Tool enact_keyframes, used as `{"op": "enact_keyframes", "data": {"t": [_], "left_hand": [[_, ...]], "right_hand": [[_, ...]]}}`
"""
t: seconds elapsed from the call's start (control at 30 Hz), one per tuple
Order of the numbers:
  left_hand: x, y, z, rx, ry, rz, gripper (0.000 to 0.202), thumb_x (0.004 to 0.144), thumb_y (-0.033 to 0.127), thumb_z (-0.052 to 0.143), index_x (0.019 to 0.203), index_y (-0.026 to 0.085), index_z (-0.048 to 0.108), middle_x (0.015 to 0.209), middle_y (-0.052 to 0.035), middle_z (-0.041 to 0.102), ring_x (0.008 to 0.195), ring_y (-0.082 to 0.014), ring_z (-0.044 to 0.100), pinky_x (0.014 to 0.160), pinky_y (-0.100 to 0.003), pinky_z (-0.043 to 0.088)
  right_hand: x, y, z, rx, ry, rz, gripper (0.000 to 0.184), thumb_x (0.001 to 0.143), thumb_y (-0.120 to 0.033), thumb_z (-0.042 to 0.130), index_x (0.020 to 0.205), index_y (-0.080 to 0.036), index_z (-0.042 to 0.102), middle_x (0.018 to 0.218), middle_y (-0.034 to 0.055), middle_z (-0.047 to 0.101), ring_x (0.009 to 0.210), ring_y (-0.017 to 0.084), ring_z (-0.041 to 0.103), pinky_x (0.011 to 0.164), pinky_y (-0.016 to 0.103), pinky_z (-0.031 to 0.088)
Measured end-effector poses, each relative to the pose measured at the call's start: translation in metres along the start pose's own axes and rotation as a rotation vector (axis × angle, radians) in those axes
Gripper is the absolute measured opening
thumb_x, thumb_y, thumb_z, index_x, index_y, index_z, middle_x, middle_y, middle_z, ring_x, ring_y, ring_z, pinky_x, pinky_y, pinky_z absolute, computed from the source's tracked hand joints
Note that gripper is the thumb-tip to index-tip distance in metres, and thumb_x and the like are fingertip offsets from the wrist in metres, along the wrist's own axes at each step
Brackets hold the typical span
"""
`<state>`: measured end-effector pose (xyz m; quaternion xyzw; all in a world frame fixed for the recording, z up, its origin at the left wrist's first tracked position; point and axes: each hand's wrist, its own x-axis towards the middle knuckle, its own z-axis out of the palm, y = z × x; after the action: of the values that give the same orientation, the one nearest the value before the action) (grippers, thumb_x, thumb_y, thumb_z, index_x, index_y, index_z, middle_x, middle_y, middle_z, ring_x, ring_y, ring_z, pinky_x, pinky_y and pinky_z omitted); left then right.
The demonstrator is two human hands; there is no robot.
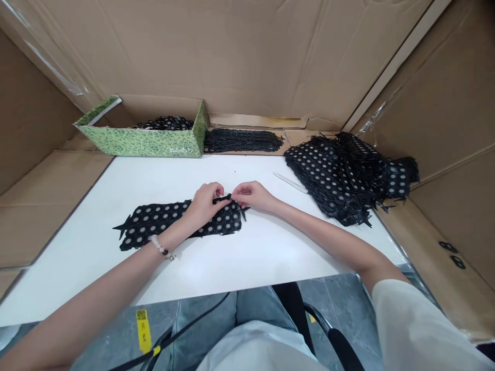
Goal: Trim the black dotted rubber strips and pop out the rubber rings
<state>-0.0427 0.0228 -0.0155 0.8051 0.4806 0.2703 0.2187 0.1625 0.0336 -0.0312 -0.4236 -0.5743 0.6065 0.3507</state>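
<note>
A black lace strip with round dotted openings (154, 224) lies flat on the white table (96, 257). My left hand (203, 203), with a beaded bracelet on its wrist, rests over the strip's right part. Its fingertips pinch a small raised black piece of the lace (222, 199). My right hand (251, 196) comes in from the right, and its fingertips pinch the same spot from the other side. The fingers hide part of that piece, so its exact shape is hidden.
A large heap of black dotted lace (340, 178) lies at the table's far right. A green patterned box (143, 140) holds more black lace (166, 123). A dark lace bundle (243, 140) lies beside it, and a white ruler-like strip (290, 182) lies near the heap. Cardboard lines the surroundings.
</note>
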Motion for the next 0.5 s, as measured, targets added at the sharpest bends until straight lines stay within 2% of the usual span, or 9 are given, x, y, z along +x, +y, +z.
{"op": "enact_keyframes", "data": {"t": [0.1, 0.17, 0.23, 0.3, 0.4, 0.5], "left_hand": [[-0.006, 0.004, -0.001, 0.043, -0.009, 0.033, 0.02, 0.084, 0.033, 0.066, 0.076, 0.021, 0.052, 0.077, -0.0027, 0.059, 0.082, -0.0232, 0.053, 0.08, -0.037, 0.04], [-0.008, 0.007, -0.003, -0.059, 0.016, 0.026, 0.017, 0.084, 0.03, 0.065, 0.078, 0.02, 0.053, 0.074, -0.0006, 0.056, 0.076, -0.0199, 0.052, 0.076, -0.035, 0.04], [-0.008, 0.009, -0.005, -0.302, 0.077, -0.029, 0.018, 0.08, 0.029, 0.069, 0.083, 0.02, 0.053, 0.077, 0.0014, 0.056, 0.072, -0.016, 0.051, 0.072, -0.031, 0.04], [-0.008, 0.011, -0.009, -0.629, 0.122, -0.122, 0.028, 0.075, 0.029, 0.075, 0.086, 0.02, 0.051, 0.08, 0.0022, 0.058, 0.071, -0.0128, 0.052, 0.068, -0.027, 0.041], [-0.007, 0.016, -0.015, -1.074, 0.108, -0.306, 0.044, 0.064, 0.027, 0.086, 0.09, 0.021, 0.051, 0.084, 0.0022, 0.063, 0.068, -0.0092, 0.053, 0.063, -0.022, 0.041], [-0.007, 0.02, -0.019, -1.307, 0.096, -0.455, 0.054, 0.057, 0.022, 0.092, 0.094, 0.021, 0.053, 0.082, 0.0032, 0.064, 0.067, -0.0079, 0.054, 0.062, -0.019, 0.044]], "right_hand": [[0.0, 0.0, 0.0, 0.053, -0.019, 0.049, 0.037, 0.059, -0.038, 0.091, 0.076, -0.015, 0.068, 0.061, -0.002, 0.067, 0.055, 0.009, 0.06, 0.055, 0.022, 0.053], [-0.001, -0.001, 0.0, 0.103, -0.014, 0.058, 0.039, 0.058, -0.039, 0.092, 0.077, -0.014, 0.068, 0.059, -0.0024, 0.066, 0.053, 0.009, 0.06, 0.055, 0.021, 0.052], [-0.002, -0.002, 0.0, 0.148, 0.0, 0.049, 0.041, 0.058, -0.041, 0.092, 0.078, -0.014, 0.067, 0.058, -0.0027, 0.067, 0.053, 0.008, 0.06, 0.055, 0.021, 0.051], [-0.004, -0.002, 0.001, 0.168, 0.014, 0.046, 0.042, 0.058, -0.042, 0.092, 0.078, -0.015, 0.067, 0.059, -0.0027, 0.068, 0.054, 0.008, 0.061, 0.055, 0.021, 0.051], [-0.007, -0.002, 0.003, 0.154, 0.017, 0.047, 0.041, 0.058, -0.043, 0.091, 0.078, -0.015, 0.068, 0.06, -0.0027, 0.068, 0.055, 0.008, 0.061, 0.057, 0.022, 0.051], [-0.009, -0.001, 0.003, 0.132, 0.019, 0.043, 0.041, 0.06, -0.044, 0.091, 0.078, -0.015, 0.068, 0.06, -0.0031, 0.068, 0.055, 0.009, 0.061, 0.058, 0.023, 0.051]]}}
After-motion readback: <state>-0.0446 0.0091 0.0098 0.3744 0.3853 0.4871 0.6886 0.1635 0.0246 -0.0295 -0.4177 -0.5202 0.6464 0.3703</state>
